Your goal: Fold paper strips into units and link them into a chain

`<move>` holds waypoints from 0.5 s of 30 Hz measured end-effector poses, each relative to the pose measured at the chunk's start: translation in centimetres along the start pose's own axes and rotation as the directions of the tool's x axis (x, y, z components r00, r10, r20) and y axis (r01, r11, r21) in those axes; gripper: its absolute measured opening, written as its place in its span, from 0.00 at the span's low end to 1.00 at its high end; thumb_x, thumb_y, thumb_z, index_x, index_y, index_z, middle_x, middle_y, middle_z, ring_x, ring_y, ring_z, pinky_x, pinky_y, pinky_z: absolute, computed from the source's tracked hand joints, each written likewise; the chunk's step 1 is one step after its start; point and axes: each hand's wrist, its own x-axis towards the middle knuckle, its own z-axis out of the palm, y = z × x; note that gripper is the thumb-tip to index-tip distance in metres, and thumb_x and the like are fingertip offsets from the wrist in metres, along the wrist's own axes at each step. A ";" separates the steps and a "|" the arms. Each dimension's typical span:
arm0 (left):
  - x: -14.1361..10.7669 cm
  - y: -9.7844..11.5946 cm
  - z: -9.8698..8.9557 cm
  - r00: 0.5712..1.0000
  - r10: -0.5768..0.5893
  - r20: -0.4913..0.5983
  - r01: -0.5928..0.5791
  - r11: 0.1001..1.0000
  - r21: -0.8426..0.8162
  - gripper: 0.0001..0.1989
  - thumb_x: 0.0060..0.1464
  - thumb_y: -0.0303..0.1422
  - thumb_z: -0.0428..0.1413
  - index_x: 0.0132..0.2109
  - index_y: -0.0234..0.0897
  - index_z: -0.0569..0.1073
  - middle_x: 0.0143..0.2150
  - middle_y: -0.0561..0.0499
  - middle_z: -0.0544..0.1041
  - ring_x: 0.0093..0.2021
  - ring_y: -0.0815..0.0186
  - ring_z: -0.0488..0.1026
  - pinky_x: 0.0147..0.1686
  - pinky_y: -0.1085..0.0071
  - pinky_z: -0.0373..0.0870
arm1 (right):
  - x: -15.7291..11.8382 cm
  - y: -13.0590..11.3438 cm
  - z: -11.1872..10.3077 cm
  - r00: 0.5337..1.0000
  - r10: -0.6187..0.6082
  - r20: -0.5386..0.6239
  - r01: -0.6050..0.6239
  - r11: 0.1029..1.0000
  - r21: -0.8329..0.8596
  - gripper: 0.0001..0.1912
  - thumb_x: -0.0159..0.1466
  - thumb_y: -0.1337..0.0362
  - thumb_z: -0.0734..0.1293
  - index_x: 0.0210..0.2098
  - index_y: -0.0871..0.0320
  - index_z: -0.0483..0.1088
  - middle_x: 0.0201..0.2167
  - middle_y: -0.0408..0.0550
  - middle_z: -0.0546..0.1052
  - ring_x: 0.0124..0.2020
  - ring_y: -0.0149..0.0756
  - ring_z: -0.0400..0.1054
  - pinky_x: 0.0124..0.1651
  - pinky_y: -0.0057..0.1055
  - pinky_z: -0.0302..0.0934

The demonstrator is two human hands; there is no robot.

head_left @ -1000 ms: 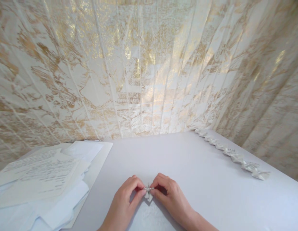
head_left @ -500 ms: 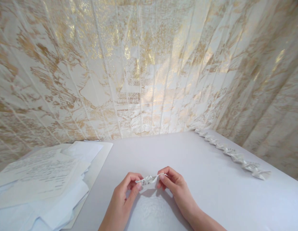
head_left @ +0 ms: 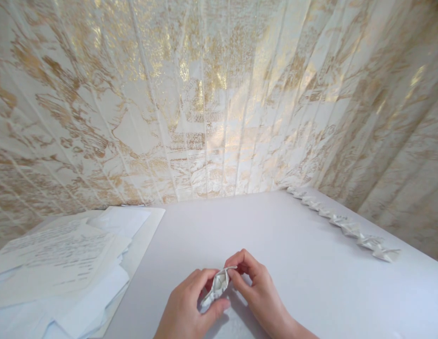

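A small folded paper boat (head_left: 219,283), whitish with a hollow middle, is held above the white table between both hands. My left hand (head_left: 192,301) grips its near side and lower end, thumb below and fingers behind. With thumb and forefinger, my right hand (head_left: 252,285) pinches the pointed upper end. The boat slants, its upper tip toward the right. Some of the left fingers are hidden behind the paper.
Along the table's right edge runs a row of several similar folded paper pieces (head_left: 349,226). A loose pile of written and blank paper sheets (head_left: 63,263) covers the left side. Behind the white table (head_left: 219,226) hangs a gold-patterned curtain (head_left: 212,103).
The paper boat has turned from nearly level to slanting and come slightly nearer. My left hand has shifted from its left tip to its side; my right hand still pinches the other tip.
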 end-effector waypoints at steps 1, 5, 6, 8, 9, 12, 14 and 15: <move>0.0 0.0 0.0 1.000 0.000 0.012 0.000 1.000 -0.004 0.09 0.54 0.37 0.58 0.43 0.43 0.75 0.37 0.54 0.79 0.37 0.64 0.75 0.39 0.73 0.67 | -0.1 0.0 0.0 1.000 -0.013 0.002 0.013 1.000 -0.026 0.06 0.64 0.63 0.64 0.31 0.57 0.68 0.28 0.42 0.72 0.31 0.33 0.65 0.38 0.29 0.59; 0.1 -0.2 -0.2 0.997 -0.023 0.068 0.026 0.999 -0.043 0.15 0.62 0.43 0.49 0.39 0.40 0.75 0.34 0.54 0.79 0.36 0.66 0.75 0.37 0.76 0.66 | -0.1 -0.1 -0.2 0.999 -0.024 0.027 0.025 0.999 -0.028 0.06 0.65 0.63 0.64 0.32 0.57 0.67 0.31 0.43 0.73 0.34 0.34 0.65 0.40 0.30 0.59; 0.2 -0.4 -0.2 0.997 -0.027 0.071 0.030 0.999 -0.041 0.15 0.63 0.43 0.48 0.39 0.40 0.75 0.34 0.55 0.79 0.35 0.67 0.75 0.36 0.77 0.65 | -0.1 0.0 -0.3 0.999 -0.008 0.053 0.009 1.000 -0.013 0.05 0.65 0.63 0.64 0.33 0.57 0.68 0.31 0.43 0.73 0.34 0.34 0.66 0.41 0.30 0.59; 0.3 -0.7 -0.2 0.997 -0.026 0.073 0.027 0.999 -0.018 0.15 0.63 0.42 0.48 0.39 0.40 0.75 0.33 0.56 0.79 0.34 0.68 0.75 0.35 0.77 0.65 | 0.0 0.1 -0.4 0.992 0.036 0.118 -0.038 0.999 0.010 0.05 0.64 0.63 0.67 0.37 0.57 0.69 0.31 0.42 0.74 0.34 0.34 0.66 0.41 0.30 0.59; 0.4 -0.8 -0.2 0.997 -0.017 0.071 0.017 1.000 -0.001 0.15 0.63 0.41 0.48 0.38 0.40 0.75 0.33 0.56 0.79 0.34 0.68 0.75 0.34 0.78 0.65 | 0.0 0.2 -0.4 0.988 0.054 0.147 -0.057 0.998 0.012 0.07 0.62 0.63 0.69 0.39 0.57 0.69 0.31 0.42 0.74 0.34 0.34 0.66 0.40 0.29 0.59; 0.5 -1.2 -0.3 0.997 0.048 0.066 -0.051 0.998 0.037 0.11 0.63 0.38 0.49 0.38 0.42 0.75 0.34 0.57 0.79 0.35 0.69 0.76 0.36 0.79 0.65 | 0.1 0.5 -0.3 0.982 0.048 0.184 -0.047 0.999 -0.010 0.10 0.58 0.64 0.73 0.39 0.56 0.71 0.32 0.41 0.73 0.34 0.34 0.66 0.38 0.28 0.59; 0.5 -1.4 -0.3 0.994 0.107 0.037 -0.109 0.993 0.039 0.07 0.62 0.36 0.51 0.42 0.43 0.74 0.37 0.57 0.80 0.38 0.69 0.76 0.39 0.79 0.66 | 0.0 0.4 -0.3 0.985 -0.027 0.173 0.034 0.999 -0.042 0.12 0.58 0.68 0.72 0.41 0.55 0.71 0.35 0.42 0.74 0.36 0.34 0.66 0.41 0.28 0.60; 0.5 -1.6 -0.3 0.991 0.132 0.021 -0.133 0.990 0.040 0.06 0.61 0.35 0.52 0.43 0.44 0.73 0.39 0.58 0.80 0.39 0.70 0.76 0.40 0.79 0.67 | 0.0 0.4 -0.4 0.981 -0.093 0.168 0.105 0.992 -0.066 0.13 0.59 0.70 0.71 0.43 0.54 0.70 0.37 0.43 0.73 0.37 0.34 0.67 0.42 0.29 0.61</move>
